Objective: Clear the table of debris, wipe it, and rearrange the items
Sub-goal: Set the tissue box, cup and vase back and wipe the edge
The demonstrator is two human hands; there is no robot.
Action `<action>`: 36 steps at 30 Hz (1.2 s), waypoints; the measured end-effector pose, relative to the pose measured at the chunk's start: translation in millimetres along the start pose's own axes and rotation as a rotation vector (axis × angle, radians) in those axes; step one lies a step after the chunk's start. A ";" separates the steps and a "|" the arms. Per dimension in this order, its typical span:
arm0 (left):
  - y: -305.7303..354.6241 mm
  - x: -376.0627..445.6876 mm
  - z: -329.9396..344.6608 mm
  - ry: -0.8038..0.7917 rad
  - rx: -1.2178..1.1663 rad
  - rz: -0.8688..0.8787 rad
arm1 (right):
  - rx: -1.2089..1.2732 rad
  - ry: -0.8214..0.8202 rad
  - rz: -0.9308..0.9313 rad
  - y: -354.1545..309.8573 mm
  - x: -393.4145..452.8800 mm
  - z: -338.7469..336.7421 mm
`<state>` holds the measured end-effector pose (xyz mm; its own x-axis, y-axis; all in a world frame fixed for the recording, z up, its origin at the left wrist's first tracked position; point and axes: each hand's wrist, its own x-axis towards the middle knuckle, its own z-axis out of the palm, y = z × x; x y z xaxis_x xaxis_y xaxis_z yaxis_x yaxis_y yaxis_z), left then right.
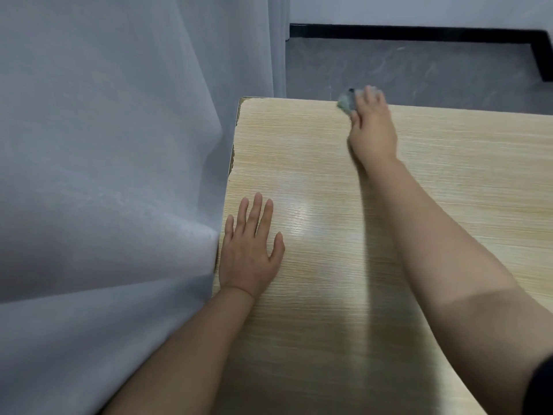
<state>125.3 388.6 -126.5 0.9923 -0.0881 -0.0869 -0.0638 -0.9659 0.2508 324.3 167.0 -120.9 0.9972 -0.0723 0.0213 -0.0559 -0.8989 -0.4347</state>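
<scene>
Two hands are on the table [329, 295], and by the look of it the job is at its wiping stage. I see no debris on the part of the pale wood-grain top that shows, so the clearing seems done there, and a sheen near the middle suggests that patch has already been wiped. No items to rearrange are in sight, so that step looks to be ahead. The right hand [372, 130] reaches to the far edge and presses a cloth [345, 101] there, fingers laid over it; both are blurred, so I cannot tell whether the fingers curl round the cloth or lie flat on it. The cloth looks small, bunched and grey-green, half hidden under the fingers, right at the table's far rim. The left hand [250, 253] lies flat near the left edge, fingers straight and slightly spread, holding nothing, just beside the grey curtain [104, 175].
</scene>
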 end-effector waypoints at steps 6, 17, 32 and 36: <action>1.2 -0.6 -3.8 -0.020 -0.015 -0.008 | 0.012 -0.048 -0.087 -28.6 -32.3 10.7; -5.1 -35.0 -20.9 -0.161 -0.044 0.002 | -0.053 -0.037 -0.026 9.5 -52.2 -6.8; -15.6 -103.9 -21.1 -0.253 0.024 0.061 | 0.041 -0.135 -0.201 -13.7 -84.1 -4.7; -12.7 -113.4 -21.4 -0.241 0.014 0.029 | -0.045 0.031 0.134 0.4 -91.8 -1.5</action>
<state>15.9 416.1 -99.2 0.9362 -0.1693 -0.3081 -0.0946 -0.9654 0.2430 232.6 172.6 -121.7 0.9785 -0.2060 -0.0061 -0.1916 -0.8984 -0.3951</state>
